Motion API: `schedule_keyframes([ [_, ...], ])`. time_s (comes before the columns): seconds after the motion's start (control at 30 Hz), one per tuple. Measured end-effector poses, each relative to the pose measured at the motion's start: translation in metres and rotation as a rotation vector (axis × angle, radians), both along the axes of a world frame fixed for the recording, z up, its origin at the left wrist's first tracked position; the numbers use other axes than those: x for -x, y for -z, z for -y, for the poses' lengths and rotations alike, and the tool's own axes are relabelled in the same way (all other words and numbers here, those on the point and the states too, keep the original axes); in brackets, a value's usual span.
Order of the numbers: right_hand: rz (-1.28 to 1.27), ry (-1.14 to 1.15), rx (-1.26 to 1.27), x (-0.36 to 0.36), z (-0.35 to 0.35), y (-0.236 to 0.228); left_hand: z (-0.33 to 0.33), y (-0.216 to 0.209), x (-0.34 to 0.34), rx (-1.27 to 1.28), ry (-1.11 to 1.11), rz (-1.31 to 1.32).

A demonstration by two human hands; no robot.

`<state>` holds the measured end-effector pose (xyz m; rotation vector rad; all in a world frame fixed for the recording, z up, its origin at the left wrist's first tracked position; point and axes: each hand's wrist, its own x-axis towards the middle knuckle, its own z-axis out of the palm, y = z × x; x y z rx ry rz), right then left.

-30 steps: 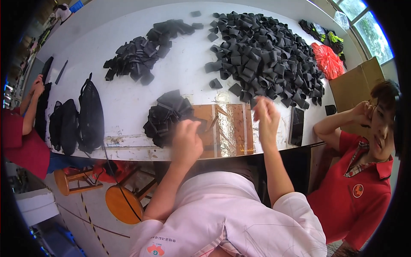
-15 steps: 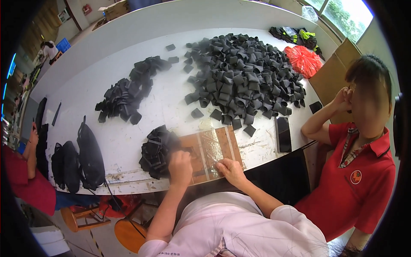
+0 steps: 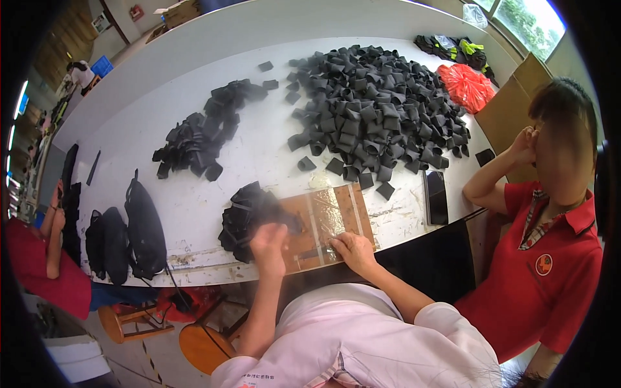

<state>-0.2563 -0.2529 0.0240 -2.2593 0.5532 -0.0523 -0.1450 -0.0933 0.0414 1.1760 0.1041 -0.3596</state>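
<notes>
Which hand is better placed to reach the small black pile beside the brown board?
Probably the left hand: it is right by the small black pile, while the right hand is farther off, over the near part of the brown board.

A worn white table (image 3: 259, 149) spans the frame; on it, a large heap of black pieces (image 3: 381, 110) lies at upper centre, a looser pile (image 3: 194, 139) at upper left, a smaller pile (image 3: 242, 216) near the middle, just beside a brown board (image 3: 356, 213); dark pouches (image 3: 145, 226) lie at left, a black phone (image 3: 436, 197) right of centre, a red plastic bag (image 3: 467, 87) at upper right.
</notes>
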Motion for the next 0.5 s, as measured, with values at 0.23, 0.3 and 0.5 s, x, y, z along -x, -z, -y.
schedule_keyframes([
  [0.23, 0.114, 0.093, -0.214, -0.008, -0.005, -0.026, -0.014, 0.004, 0.010, 0.087, 0.101, -0.101],
  [0.3, 0.220, 0.063, -0.193, -0.008, -0.015, -0.050, -0.013, -0.003, 0.013, 0.124, 0.129, -0.112],
  [0.5, 0.499, -0.057, -0.211, -0.011, -0.027, -0.071, -0.004, -0.022, 0.022, 0.216, 0.309, -0.197],
])
